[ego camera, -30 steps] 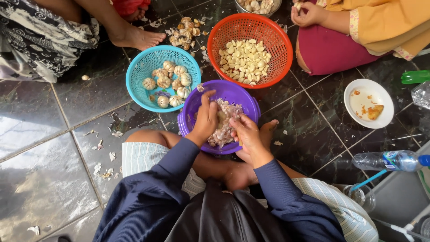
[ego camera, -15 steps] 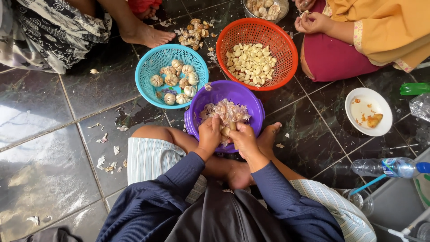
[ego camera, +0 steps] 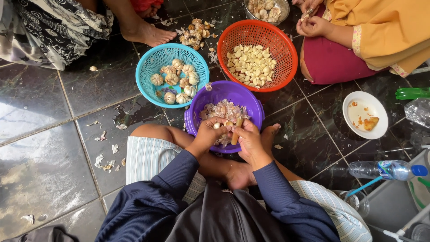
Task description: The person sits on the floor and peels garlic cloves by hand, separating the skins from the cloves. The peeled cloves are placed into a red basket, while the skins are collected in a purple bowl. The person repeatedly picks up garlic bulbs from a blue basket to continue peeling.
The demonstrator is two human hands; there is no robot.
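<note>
**Garlic peeling on a tiled floor: clove, knife, bowls**

**Item in hand.** One garlic clove (ego camera: 217, 126), small and pale, pinched in the fingertips of the left hand (ego camera: 209, 133) at centre frame, just over the near rim of the purple bowl (ego camera: 251, 101). The left hand is closed on it. The right hand (ego camera: 249, 141) is wrapped around a short knife (ego camera: 235, 131) with a light wooden handle; the blade is hidden between the hands.

**Handling, by judgement.** The clove looks light, firm and rounded, with a papery skin that sheds in flakes. Once bared it is probably slick, so a pinch at the two ends seems the safest hold, leaving the flank free for the blade. It would bruise under hard pressure.

**Containers.**
- Purple bowl: plastic, holds a loose heap of skins (ego camera: 226, 110).
- Teal basket (ego camera: 152, 87), left of centre: whole bulbs (ego camera: 179, 80), unpeeled.
- Red basket (ego camera: 280, 76), upper centre: peeled cloves (ego camera: 251, 65).
- Steel bowl (ego camera: 284, 13), top edge: more bulbs.
- White dish (ego camera: 354, 123), right: food scraps.

**Surface.** Dark glossy floor (ego camera: 53, 148), marbled tiles with pale grout, strongly reflective at left. Skin flakes lie scattered at left and near the upper centre.

**Room.** The person sits cross-legged, with striped trousers and dark blue sleeves. Two other people sit opposite: a bare foot (ego camera: 150, 33) at upper left, and a pair of hands (ego camera: 313, 24) at upper right, working on something small. A water bottle (ego camera: 385, 169) lies at lower right beside pale plastic tubs.
</note>
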